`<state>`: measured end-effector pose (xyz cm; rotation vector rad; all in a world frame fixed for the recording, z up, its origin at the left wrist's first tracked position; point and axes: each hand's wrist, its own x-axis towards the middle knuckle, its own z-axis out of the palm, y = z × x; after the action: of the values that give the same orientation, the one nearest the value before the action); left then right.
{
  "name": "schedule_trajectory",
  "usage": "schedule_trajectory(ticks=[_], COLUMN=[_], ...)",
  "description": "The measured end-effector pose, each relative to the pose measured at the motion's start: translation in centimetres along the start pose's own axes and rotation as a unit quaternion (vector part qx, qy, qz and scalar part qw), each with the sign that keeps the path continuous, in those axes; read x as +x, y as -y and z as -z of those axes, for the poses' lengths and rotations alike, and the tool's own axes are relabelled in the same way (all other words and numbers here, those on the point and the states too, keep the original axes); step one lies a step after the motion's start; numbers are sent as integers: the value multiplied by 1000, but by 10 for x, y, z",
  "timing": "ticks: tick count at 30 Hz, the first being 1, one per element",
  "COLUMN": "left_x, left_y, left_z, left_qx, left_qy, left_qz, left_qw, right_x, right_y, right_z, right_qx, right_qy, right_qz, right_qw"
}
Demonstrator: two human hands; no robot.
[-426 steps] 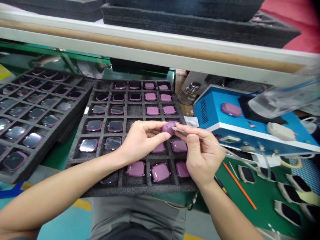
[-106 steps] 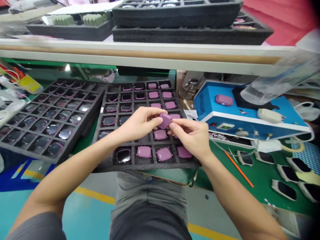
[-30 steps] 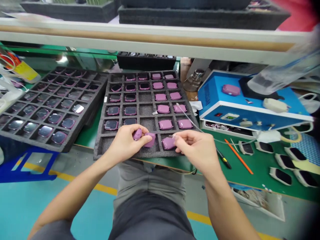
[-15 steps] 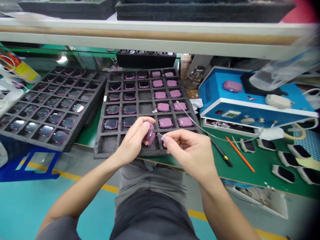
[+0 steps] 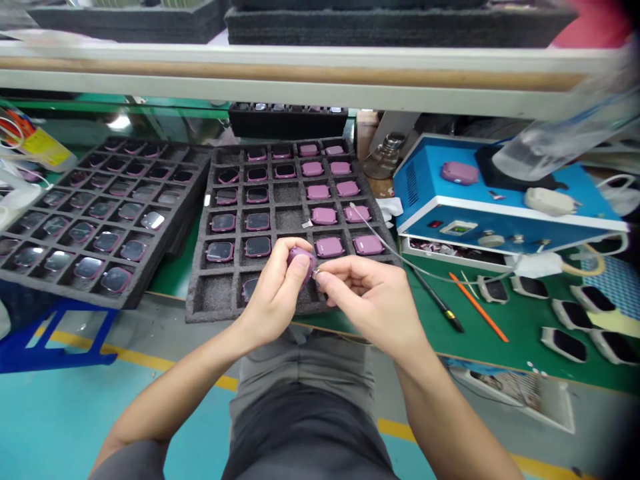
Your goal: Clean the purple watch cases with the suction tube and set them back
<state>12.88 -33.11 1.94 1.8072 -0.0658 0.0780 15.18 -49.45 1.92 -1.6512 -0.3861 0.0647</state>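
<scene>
My left hand (image 5: 273,293) is closed around a purple smartwatch case (image 5: 308,272), thumb on top. It holds the case above the front of a dark foam tray (image 5: 214,293). Pinched between the thumb and fingertips of my right hand (image 5: 373,303) is a small thin metal piece (image 5: 315,273). The metal piece meets the edge of the case; its exact kind is too small to tell. Under and behind my hands, the tray's compartments hold several purple watches, some with dark screens up (image 5: 257,247), others with purple backs up (image 5: 329,247).
A second foam tray of watches (image 5: 133,250) lies at left. To the right stands a blue machine (image 5: 435,200) with a cable. A black pen-like tool (image 5: 440,303), an orange stick (image 5: 480,310) and several pale-cased watches (image 5: 565,343) lie on the green bench. A shelf (image 5: 300,80) crosses above.
My right fingertips have moved left, closer to the watch case, and the metal piece now touches its edge. The case has turned slightly in my left hand. The view has shifted a little.
</scene>
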Motion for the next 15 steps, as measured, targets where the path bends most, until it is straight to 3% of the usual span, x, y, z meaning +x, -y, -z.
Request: schedule_trajectory(ticks=[5,10,15], left_x=[-1,-3,3], left_y=[3,2,-1], left_z=[-12,-30,-31], left_qx=[5,8,-124], left_qy=[-26,-85,-26], left_qz=[5,-12,25], left_qw=[1000,996,992], right_x=[8,15,8], right_y=[-8,-7,-7], right_z=[1,-1,22], right_qx=[90,103,118], right_qy=[42,42,89], right_qz=[-82,-87,-135], right_qw=[992,990,980])
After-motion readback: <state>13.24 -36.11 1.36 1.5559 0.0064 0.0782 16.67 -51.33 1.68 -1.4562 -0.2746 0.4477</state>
